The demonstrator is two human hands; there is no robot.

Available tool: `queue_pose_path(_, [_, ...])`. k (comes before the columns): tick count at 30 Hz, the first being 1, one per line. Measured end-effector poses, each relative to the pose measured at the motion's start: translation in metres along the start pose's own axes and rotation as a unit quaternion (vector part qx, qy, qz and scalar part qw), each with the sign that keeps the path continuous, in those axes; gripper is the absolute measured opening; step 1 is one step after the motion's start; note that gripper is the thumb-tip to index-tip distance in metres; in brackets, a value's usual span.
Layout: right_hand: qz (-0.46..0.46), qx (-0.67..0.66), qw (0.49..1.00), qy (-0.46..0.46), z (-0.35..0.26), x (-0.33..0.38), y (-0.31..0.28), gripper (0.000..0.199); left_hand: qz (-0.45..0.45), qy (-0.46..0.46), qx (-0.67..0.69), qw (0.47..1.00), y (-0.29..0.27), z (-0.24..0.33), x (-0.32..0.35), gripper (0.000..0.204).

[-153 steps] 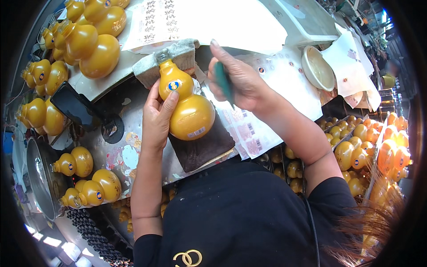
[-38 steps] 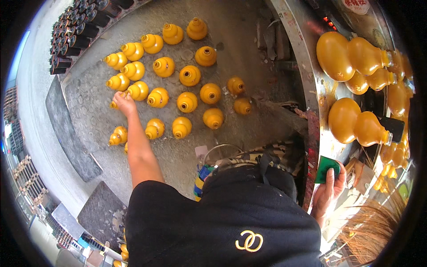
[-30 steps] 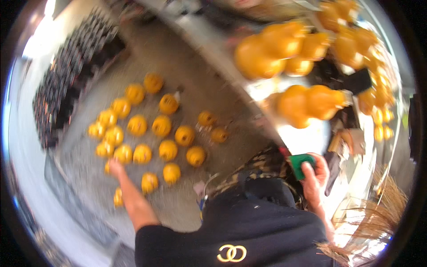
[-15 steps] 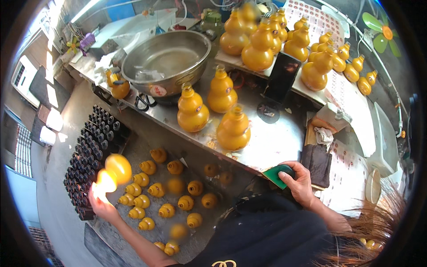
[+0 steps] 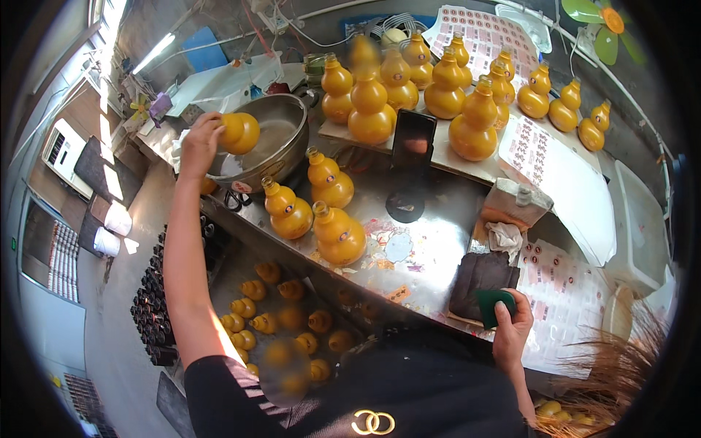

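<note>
while held over the basin: left hand [image 5: 198, 143] is closed round a yellow gourd bottle [image 5: 239, 132], lifted just above the rim of the steel bowl [image 5: 288, 150].
right hand: right hand [image 5: 511, 330] grips a green sponge [image 5: 493, 306], resting at the near edge of the metal bench [image 5: 431, 241], touching a dark cloth [image 5: 478, 276].
progress so far: judging by the layout, three gourds [image 5: 315, 208] stand upright on the bench beside the bowl, and a bigger group [image 5: 445, 84] stands on the raised board behind.
left to do: many small gourds [image 5: 281, 314] lie on the floor below the bench; it looks like much of the batch is unhandled.
bowl contents: seems to hold liquid, hard to tell.
other holders: sticker sheets [image 5: 562, 306] lie right of the cloth; dark bottles [image 5: 157, 292] stand packed on the floor at left.
</note>
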State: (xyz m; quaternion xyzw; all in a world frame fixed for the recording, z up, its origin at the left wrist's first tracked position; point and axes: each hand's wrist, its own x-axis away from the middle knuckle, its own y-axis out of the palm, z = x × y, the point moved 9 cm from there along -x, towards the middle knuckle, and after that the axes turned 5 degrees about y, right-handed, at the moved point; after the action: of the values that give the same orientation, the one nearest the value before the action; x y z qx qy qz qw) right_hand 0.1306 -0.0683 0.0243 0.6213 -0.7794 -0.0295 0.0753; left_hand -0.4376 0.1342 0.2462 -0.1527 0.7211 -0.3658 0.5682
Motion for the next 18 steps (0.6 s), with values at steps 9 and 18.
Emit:
queue_pose_path(9, [0.056,-0.04,0.998,-0.001,0.013,-0.01,-0.042,0.023,-0.215,-0.012,-0.101,0.971,0.083,-0.017,0.002,0.015])
queue_pose_path(18, [0.05,-0.044,0.998,0.021,0.016,-0.022,-0.034,0.022,-0.368,0.003,-0.063,0.928,0.118,-0.02,0.007,0.022])
